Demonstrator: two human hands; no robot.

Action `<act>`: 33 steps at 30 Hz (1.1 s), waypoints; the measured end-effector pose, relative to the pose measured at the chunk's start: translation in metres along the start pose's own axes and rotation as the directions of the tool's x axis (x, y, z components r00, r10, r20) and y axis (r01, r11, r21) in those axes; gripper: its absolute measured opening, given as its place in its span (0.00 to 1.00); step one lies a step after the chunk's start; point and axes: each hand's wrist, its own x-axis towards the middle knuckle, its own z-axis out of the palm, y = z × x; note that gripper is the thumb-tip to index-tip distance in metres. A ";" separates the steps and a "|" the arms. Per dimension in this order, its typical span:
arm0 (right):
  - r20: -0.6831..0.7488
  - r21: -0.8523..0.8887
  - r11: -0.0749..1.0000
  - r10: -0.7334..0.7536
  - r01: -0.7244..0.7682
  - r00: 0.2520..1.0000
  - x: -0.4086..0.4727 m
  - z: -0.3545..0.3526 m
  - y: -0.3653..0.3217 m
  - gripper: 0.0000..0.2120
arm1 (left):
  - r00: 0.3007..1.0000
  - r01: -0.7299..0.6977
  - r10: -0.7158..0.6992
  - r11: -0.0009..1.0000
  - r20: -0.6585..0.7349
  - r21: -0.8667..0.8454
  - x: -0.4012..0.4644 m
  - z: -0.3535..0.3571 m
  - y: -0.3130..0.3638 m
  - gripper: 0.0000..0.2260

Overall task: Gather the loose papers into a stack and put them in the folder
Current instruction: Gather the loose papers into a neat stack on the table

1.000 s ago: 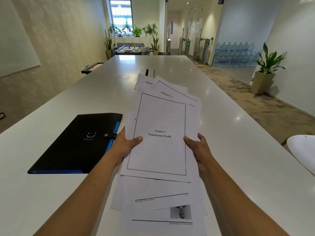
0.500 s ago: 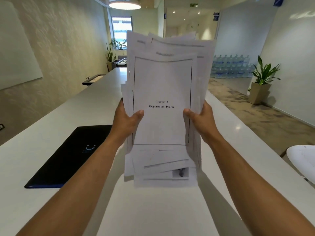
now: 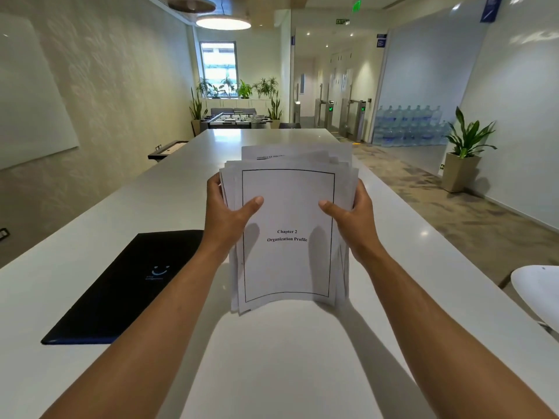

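Papers (image 3: 287,261) dropped lower vs. 0.5 s ago, edges now squared up. L hand (image 3: 225,216) & R hand (image 3: 352,217) pinch its sides, thumbs on front. Folder (image 3: 127,288) flat beside my L forearm.

Two bare forearms, no sleeves in view. Left hand (image 3: 225,217) and right hand (image 3: 352,219): no rings, watch, gloves; short nails.
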 end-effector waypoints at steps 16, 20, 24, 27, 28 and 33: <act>-0.035 0.081 0.997 0.009 -0.006 0.999 -0.003 -0.005 0.010 0.15 | 0.999 -0.028 0.026 0.999 -0.042 -0.037 0.001 0.003 -0.001 0.20; 0.014 0.055 0.997 -0.060 0.059 0.998 0.001 -0.012 -0.004 0.17 | 0.998 -0.068 0.068 0.996 0.000 -0.064 0.007 -0.004 0.011 0.24; 0.054 0.048 0.999 -0.006 0.003 0.999 -0.007 -0.023 0.010 0.27 | 1.000 0.001 0.000 0.996 0.008 -0.090 -0.005 -0.009 0.001 0.27; 0.045 0.054 0.998 0.024 -0.026 0.999 -0.011 -0.012 0.017 0.28 | 0.998 0.067 -0.064 0.990 0.026 -0.122 -0.014 0.004 -0.009 0.28; 0.035 0.039 0.999 0.031 -0.032 0.999 -0.012 -0.007 0.018 0.27 | 0.997 0.082 -0.080 0.989 0.019 -0.124 -0.016 0.010 -0.011 0.27; -0.015 0.089 0.994 0.068 -0.067 0.998 -0.014 -0.016 0.024 0.23 | 0.989 0.124 -0.134 0.980 -0.059 -0.156 -0.014 0.006 -0.016 0.25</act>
